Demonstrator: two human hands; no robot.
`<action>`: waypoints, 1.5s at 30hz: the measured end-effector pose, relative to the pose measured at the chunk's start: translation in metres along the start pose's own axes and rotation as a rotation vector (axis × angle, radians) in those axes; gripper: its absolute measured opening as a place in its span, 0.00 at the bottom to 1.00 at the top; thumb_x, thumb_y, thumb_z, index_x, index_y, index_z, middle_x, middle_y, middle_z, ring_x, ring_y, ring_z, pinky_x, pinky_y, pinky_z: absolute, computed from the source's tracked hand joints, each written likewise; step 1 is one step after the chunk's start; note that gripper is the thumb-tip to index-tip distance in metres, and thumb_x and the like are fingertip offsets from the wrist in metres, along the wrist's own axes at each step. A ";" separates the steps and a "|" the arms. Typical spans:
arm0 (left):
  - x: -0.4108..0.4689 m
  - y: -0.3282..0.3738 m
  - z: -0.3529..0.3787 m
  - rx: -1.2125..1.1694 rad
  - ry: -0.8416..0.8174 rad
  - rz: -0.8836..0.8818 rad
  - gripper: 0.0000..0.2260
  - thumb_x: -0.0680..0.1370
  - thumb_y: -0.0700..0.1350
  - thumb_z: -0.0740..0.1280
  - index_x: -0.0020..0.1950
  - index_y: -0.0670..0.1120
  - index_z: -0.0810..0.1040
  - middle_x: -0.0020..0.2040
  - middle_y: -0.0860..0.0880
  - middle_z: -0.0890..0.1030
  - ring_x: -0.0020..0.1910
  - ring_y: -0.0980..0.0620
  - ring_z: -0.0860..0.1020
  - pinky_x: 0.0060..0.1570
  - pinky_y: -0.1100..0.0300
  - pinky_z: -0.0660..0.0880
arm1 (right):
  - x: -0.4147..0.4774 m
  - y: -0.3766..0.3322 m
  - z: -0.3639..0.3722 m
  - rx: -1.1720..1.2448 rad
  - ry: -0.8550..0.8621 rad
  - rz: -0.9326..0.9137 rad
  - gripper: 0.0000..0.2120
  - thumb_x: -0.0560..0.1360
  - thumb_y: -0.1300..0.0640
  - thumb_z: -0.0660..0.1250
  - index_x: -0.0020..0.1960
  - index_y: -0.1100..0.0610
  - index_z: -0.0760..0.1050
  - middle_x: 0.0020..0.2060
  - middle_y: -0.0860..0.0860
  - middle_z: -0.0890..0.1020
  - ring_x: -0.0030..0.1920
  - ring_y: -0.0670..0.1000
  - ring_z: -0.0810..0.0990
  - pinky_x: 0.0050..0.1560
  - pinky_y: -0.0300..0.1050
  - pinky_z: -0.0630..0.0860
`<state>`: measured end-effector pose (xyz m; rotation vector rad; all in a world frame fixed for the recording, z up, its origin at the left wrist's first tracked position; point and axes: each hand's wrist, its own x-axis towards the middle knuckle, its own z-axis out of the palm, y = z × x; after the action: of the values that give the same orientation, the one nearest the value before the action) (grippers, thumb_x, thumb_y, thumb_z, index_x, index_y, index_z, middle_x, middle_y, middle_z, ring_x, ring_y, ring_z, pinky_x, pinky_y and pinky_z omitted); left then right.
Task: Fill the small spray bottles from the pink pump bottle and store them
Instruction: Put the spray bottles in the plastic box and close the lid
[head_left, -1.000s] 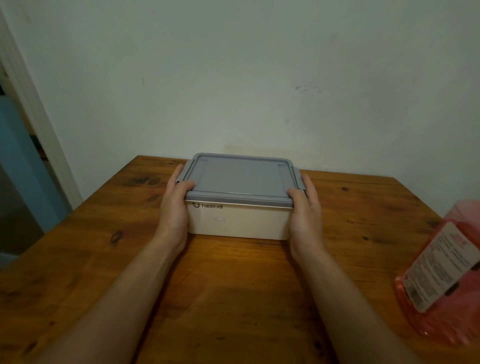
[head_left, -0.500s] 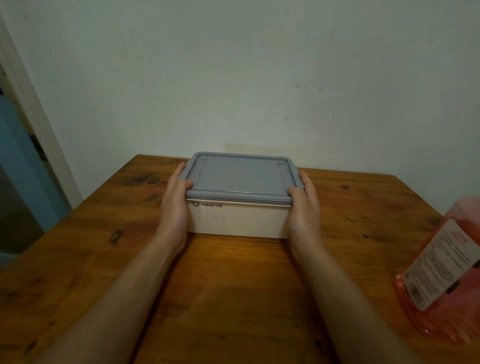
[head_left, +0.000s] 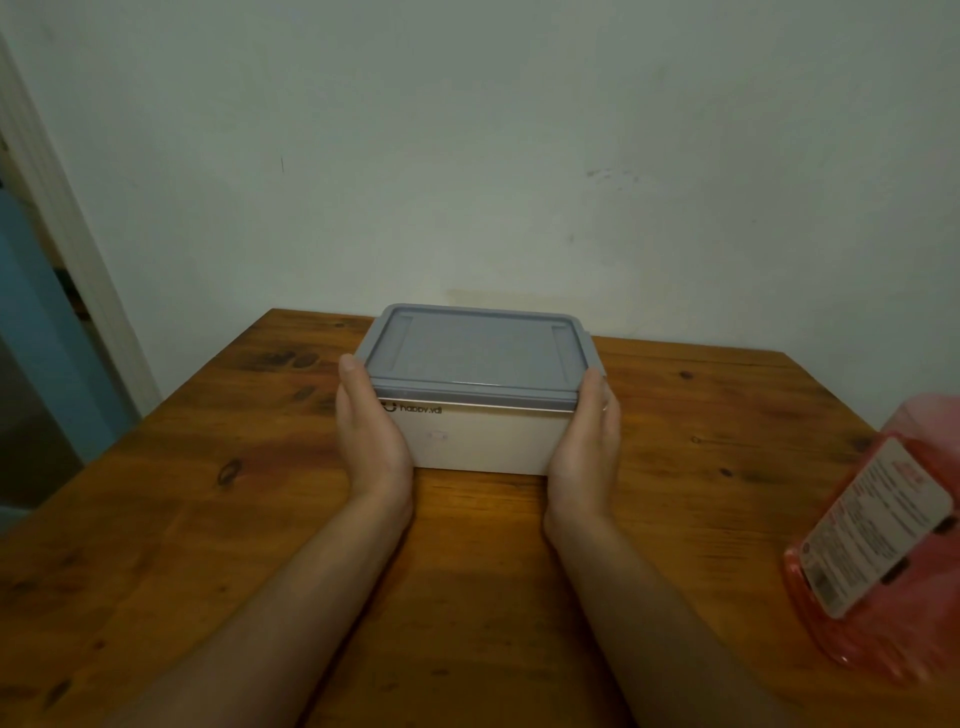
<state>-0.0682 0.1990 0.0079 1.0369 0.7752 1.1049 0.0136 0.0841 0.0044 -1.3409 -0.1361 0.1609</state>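
A white storage box (head_left: 480, 441) with a grey lid (head_left: 478, 353) shut on top stands near the far edge of the wooden table (head_left: 208, 519). My left hand (head_left: 370, 441) lies flat against the box's left side, fingers straight along it. Flat against the right side is my right hand (head_left: 586, 447), held the same way. The pink pump bottle (head_left: 883, 545) stands at the right edge of the view, white label facing me and its top cut off. No small spray bottles are in sight.
A pale wall rises right behind the table's far edge. A doorway with a white frame (head_left: 67, 249) and a blue surface is at the left. Bare wood lies between the box and me.
My thumbs have come off the lid's front corners. Both hands have slid down and now lie flat on the box's sides. The box has stayed in place.
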 end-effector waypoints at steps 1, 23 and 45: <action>-0.002 0.000 0.001 -0.008 0.008 -0.004 0.24 0.81 0.66 0.51 0.66 0.55 0.74 0.55 0.53 0.80 0.53 0.56 0.78 0.44 0.62 0.73 | -0.001 0.001 0.001 -0.001 0.005 0.013 0.28 0.77 0.33 0.54 0.73 0.43 0.63 0.68 0.50 0.73 0.66 0.55 0.73 0.64 0.61 0.72; 0.046 -0.011 0.016 0.140 -0.174 -0.085 0.33 0.76 0.72 0.50 0.75 0.55 0.67 0.70 0.50 0.74 0.68 0.47 0.72 0.70 0.46 0.67 | 0.048 -0.006 0.012 -0.115 -0.088 0.084 0.30 0.78 0.34 0.51 0.76 0.46 0.58 0.70 0.53 0.71 0.68 0.57 0.70 0.67 0.62 0.68; 0.111 -0.019 0.049 0.209 -0.268 -0.096 0.23 0.77 0.71 0.53 0.51 0.58 0.79 0.37 0.58 0.85 0.42 0.58 0.82 0.37 0.63 0.73 | 0.116 -0.004 0.036 -0.206 -0.154 0.049 0.33 0.78 0.32 0.49 0.77 0.48 0.54 0.72 0.55 0.68 0.71 0.58 0.67 0.69 0.62 0.65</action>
<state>0.0137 0.2900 0.0062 1.2803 0.7256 0.7940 0.1209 0.1403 0.0168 -1.5375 -0.2557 0.2985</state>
